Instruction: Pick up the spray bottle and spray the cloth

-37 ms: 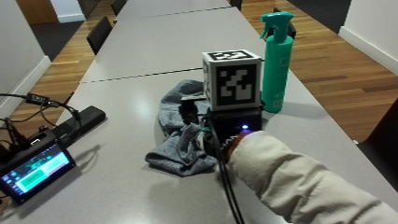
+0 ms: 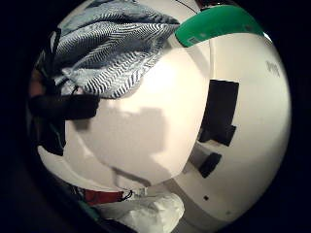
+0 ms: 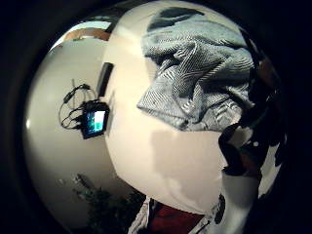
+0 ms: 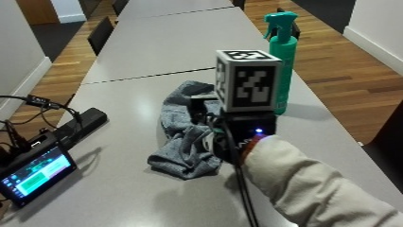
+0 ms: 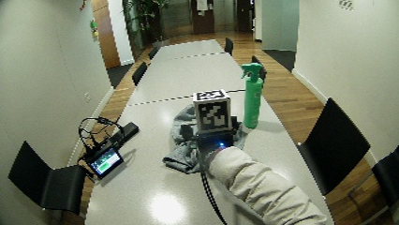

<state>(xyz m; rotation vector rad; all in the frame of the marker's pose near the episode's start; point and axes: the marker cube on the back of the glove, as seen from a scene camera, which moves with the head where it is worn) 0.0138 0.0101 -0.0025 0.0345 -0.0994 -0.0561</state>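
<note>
No displacement is noted against the earlier outside view. The gloved right hand point(image 4: 222, 142) is held over the crumpled grey knitted cloth point(image 4: 181, 137); its grasp state cannot be determined. The green plastic spray bottle point(image 4: 283, 71) stands upright beyond the hand, untouched. Pick-up is judged outstanding.

The cloth point(image 4: 186, 142) looks a soft grey knit with a herringbone weave; the spray bottle point(image 4: 283, 66) is smooth green plastic; the counter point(image 4: 126, 99) is pale, smooth, faintly glossy; the floor point(image 4: 334, 61) is wood.
</note>
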